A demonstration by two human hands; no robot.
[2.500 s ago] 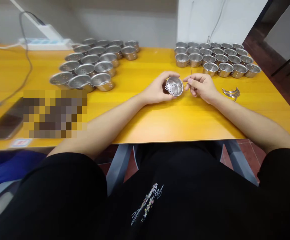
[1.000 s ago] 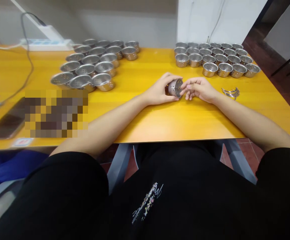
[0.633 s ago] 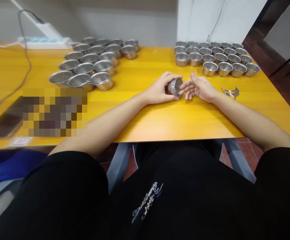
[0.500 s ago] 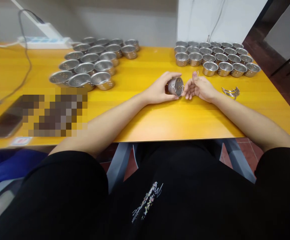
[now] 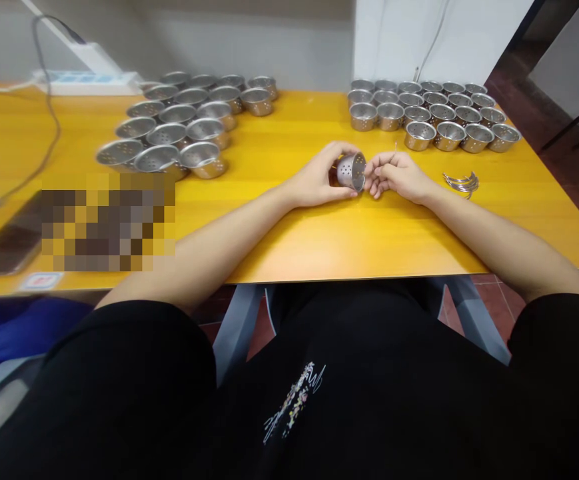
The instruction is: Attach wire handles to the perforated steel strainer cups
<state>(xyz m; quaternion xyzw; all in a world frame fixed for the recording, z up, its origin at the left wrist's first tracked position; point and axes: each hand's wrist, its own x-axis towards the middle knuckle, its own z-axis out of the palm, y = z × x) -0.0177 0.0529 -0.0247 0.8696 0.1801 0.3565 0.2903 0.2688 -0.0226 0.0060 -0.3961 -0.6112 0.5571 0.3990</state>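
My left hand (image 5: 326, 175) is wrapped round a small perforated metal cup (image 5: 348, 171), tilted on its side with its open mouth facing right. At that mouth, the fingers of my right hand (image 5: 394, 177) are pinched together, close to or touching the rim. A thin wire (image 5: 396, 145) sticks up above my right knuckles; most of it is hidden by the fingers. Just right of this hand, a small bunch of curved metal wires (image 5: 462, 183) lies on the table.
Rows of similar metal cups (image 5: 449, 137) stand at the back right of the yellow table (image 5: 319, 247). Another group of cups (image 5: 202, 160) is at the left. A power strip (image 5: 89, 83) with a cable lies behind, and a dark phone-like slab (image 5: 4, 243) rests at the front left.
My right thumb, raised before, has come down and the fingers have closed at the cup's mouth. The cup has turned slightly in my left hand.
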